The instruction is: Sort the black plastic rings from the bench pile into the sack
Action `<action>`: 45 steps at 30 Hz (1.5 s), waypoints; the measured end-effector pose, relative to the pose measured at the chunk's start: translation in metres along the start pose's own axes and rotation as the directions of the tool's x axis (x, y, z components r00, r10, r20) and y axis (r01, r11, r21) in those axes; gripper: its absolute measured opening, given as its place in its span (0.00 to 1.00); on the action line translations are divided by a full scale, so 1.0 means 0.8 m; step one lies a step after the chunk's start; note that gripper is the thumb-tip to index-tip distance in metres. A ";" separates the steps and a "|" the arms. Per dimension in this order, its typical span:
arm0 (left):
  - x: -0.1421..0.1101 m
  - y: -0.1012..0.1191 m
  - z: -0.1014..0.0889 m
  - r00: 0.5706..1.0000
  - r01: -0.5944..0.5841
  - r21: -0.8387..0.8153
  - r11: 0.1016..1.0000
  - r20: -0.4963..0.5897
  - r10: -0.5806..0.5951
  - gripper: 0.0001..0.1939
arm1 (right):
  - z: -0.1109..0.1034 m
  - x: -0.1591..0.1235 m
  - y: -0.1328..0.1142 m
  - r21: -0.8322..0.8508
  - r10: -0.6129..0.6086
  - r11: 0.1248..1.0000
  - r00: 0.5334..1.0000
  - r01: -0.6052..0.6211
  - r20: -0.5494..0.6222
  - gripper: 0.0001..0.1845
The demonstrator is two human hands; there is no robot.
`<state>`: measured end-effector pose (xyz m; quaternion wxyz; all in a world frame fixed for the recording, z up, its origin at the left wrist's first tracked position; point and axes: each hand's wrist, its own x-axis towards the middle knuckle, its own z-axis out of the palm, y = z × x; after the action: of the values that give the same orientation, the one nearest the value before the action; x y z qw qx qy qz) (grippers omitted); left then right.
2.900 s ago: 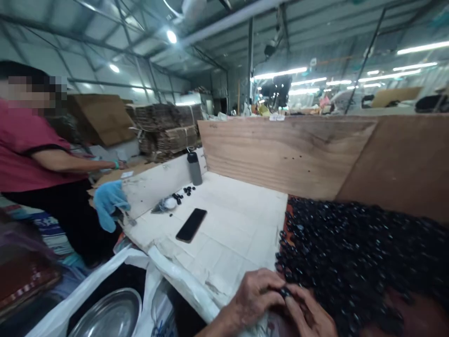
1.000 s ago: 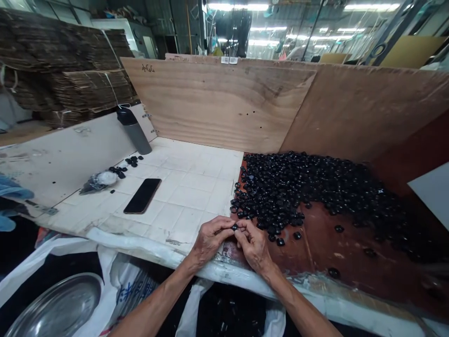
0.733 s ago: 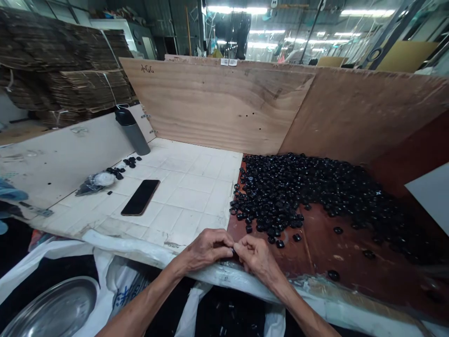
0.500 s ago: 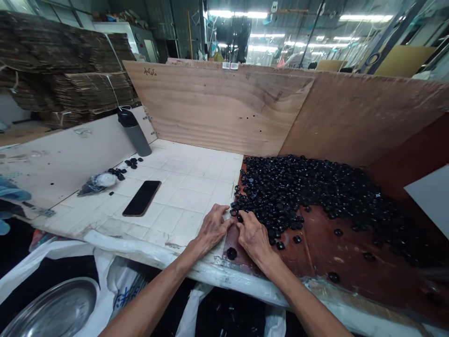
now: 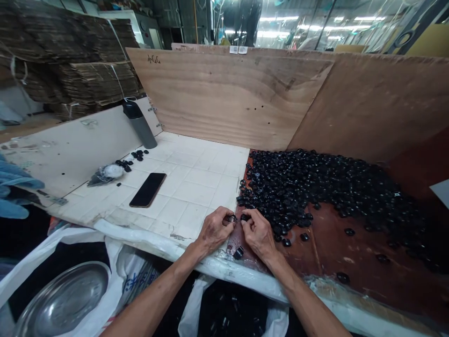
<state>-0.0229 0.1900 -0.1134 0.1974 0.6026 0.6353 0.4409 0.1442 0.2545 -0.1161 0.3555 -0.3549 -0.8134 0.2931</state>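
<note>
A big heap of small black round parts (image 5: 315,182) covers the reddish board on the right. My left hand (image 5: 213,229) and my right hand (image 5: 259,234) meet at the heap's near left edge. Each hand pinches one small black part between its fingertips, close together. One loose black part (image 5: 238,253) lies on the board just below my hands, near the table's front edge.
A black phone (image 5: 148,189) lies on the white cardboard (image 5: 196,182). A grey bottle (image 5: 140,124) stands at the back left, with a small plastic bag (image 5: 105,173) and loose black parts nearby. Wooden boards (image 5: 228,93) wall the back. A steel bowl (image 5: 63,299) sits low left in a white bag.
My hands went from the table's edge forward to the heap, picked up parts, and drew back a little. A black part dropped onto the board below them.
</note>
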 end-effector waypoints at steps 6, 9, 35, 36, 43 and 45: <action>0.002 0.002 0.000 0.999 -0.036 -0.267 0.963 -0.010 0.035 0.11 | 0.001 0.007 -0.003 0.362 0.120 0.924 0.992 -0.125 0.037 0.06; 0.001 0.003 -0.001 0.999 -0.041 -0.306 0.951 0.014 0.047 0.13 | 0.007 0.004 0.006 0.474 0.207 0.853 0.975 -0.218 0.076 0.10; -0.002 0.001 -0.006 0.989 -0.145 -0.332 0.932 -0.070 0.129 0.10 | 0.005 -0.002 -0.010 0.235 0.072 0.969 0.997 -0.074 0.018 0.11; -0.002 0.003 -0.006 0.992 -0.124 -0.343 0.931 -0.067 0.108 0.10 | 0.003 -0.002 -0.010 0.216 0.058 0.975 0.998 -0.058 0.003 0.11; -0.003 0.014 -0.011 1.000 -0.003 -0.405 0.914 -0.008 0.000 0.10 | -0.002 -0.001 -0.010 0.150 -0.034 0.988 0.999 0.032 0.009 0.15; -0.003 0.015 -0.010 1.000 -0.029 -0.392 0.920 -0.019 0.023 0.10 | -0.003 -0.001 -0.008 0.099 -0.044 0.994 0.999 0.044 -0.008 0.18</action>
<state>-0.0220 0.1840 -0.1004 0.3034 0.5562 0.5276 0.5659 0.1438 0.2505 -0.1104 0.3814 -0.3197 -0.8046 0.3241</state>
